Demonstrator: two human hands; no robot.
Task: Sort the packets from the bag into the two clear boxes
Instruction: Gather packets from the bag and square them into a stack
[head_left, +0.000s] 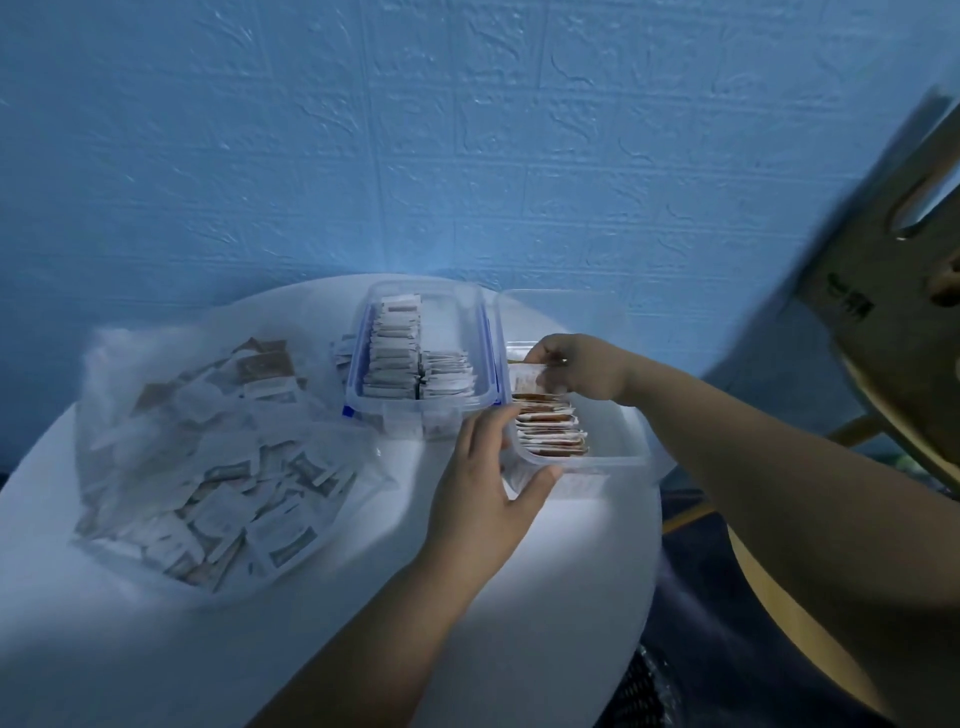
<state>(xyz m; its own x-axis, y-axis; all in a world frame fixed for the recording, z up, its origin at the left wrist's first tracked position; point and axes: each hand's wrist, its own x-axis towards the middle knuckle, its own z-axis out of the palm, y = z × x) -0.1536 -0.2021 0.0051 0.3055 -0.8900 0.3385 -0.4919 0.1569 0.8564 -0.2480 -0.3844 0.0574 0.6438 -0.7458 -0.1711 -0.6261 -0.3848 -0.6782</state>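
Held packet: I see my right hand (576, 369) pinching a brown-printed packet (524, 379) between thumb and curled fingers, upright at the far end of the right box.
Brown row: brown-edged packets (550, 431) stand on edge in a row along the left side of the right box (623, 457), running from the held packet to the near wall.
Left hand: my left hand (483, 493) grips the near left corner of that box, thumb on the near wall and fingers curled over the left wall.
Blue-clipped box: the second clear box (483, 332) sits just left of the first, the two touching or nearly so; white packets (400, 353) stand in two rows inside.
Bag: a clear bag (130, 364) lies open on the left of the table, near the blue-clipped box, with a loose heap of mixed packets (244, 499) inside.
Table: round and white (156, 649), carrying both boxes and the bag.
Surroundings: a blue textured wall (467, 130) behind the table; a wooden chair (893, 291), blurred, to the right.
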